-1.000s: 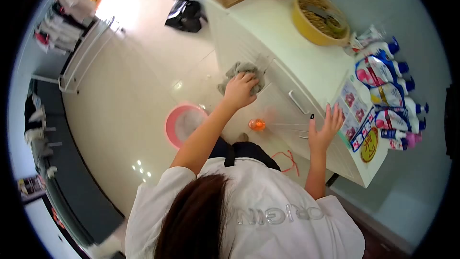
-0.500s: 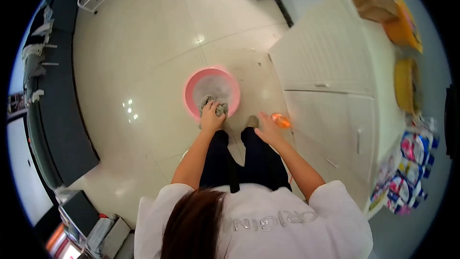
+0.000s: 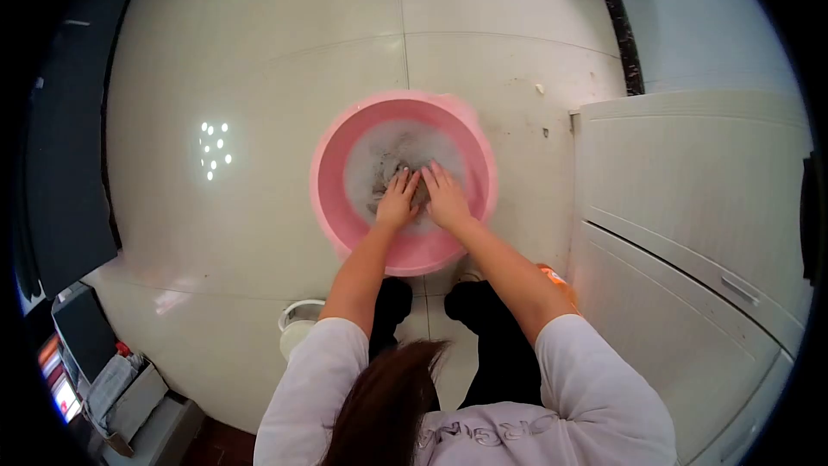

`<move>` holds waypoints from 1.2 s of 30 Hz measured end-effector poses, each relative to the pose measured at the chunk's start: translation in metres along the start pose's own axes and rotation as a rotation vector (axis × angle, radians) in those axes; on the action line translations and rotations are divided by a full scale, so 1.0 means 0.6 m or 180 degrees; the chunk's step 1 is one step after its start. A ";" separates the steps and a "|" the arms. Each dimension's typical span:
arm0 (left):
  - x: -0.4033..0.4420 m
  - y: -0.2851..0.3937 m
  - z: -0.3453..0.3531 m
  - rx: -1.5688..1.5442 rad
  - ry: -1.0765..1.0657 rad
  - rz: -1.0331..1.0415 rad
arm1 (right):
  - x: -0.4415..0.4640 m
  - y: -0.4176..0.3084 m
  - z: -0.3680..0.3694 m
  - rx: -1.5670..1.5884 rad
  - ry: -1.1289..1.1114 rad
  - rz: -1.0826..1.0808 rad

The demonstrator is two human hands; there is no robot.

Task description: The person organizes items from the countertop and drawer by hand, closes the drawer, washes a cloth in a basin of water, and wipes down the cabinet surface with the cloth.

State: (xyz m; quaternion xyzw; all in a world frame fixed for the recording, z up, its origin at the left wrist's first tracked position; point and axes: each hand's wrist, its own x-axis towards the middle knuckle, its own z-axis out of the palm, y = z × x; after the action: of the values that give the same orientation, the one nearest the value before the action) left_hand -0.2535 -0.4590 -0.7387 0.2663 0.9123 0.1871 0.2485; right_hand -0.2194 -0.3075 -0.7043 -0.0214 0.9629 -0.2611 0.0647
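On the floor in front of me stands a pink basin (image 3: 328, 155) with cloudy, sudsy water in it. A wet grey cloth (image 3: 381, 179) lies in the water, partly under the surface and partly under my hands. My left hand (image 3: 398, 201) rests on the cloth with its fingers stretched out. Right beside it, my right hand (image 3: 447, 198) lies on the cloth too, palm down and fingers apart. Both hands are inside the basin, close together, and neither grips the cloth visibly.
An orange bottle (image 3: 557, 281) stands by the white cabinet (image 3: 681, 173) on the right, half behind my right forearm. A white container (image 3: 297, 328) sits near my left leg. Dark furniture (image 3: 65, 155) lines the left side; boxes (image 3: 138, 406) stand lower left.
My left hand has lowered the cloth into the water and opened. My right hand has come from beside the bottle into the basin. My view has moved down closer to the basin.
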 end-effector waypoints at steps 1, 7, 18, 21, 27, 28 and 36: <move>0.012 -0.022 0.035 0.0243 -0.0057 0.0107 | 0.007 0.007 0.018 0.0044 -0.0041 0.0050; 0.072 -0.074 0.048 -0.0161 -0.0960 -0.0734 | 0.066 0.031 0.065 0.0070 -0.0250 0.0102; 0.059 -0.080 0.088 0.0490 0.0426 -0.0692 | 0.130 0.040 0.061 0.0114 -0.0311 -0.0589; 0.056 -0.058 0.090 -0.0230 0.0356 -0.1427 | 0.118 0.037 0.066 0.0086 -0.0694 -0.0691; 0.053 -0.121 0.063 -0.3004 0.0210 -0.1387 | 0.109 0.067 0.135 0.2707 -0.1661 0.1087; 0.050 -0.095 0.013 -0.3469 -0.0045 -0.1563 | 0.115 0.072 0.150 0.3772 -0.1673 0.1836; 0.049 0.013 -0.085 -0.3267 0.2322 -0.1639 | 0.112 0.020 0.157 0.6259 -0.0634 0.3239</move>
State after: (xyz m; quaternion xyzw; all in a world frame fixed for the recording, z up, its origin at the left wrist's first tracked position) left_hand -0.3000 -0.4465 -0.7041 -0.1911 0.7677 0.6090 0.0563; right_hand -0.2736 -0.3496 -0.7985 0.4159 0.2234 -0.8510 0.2301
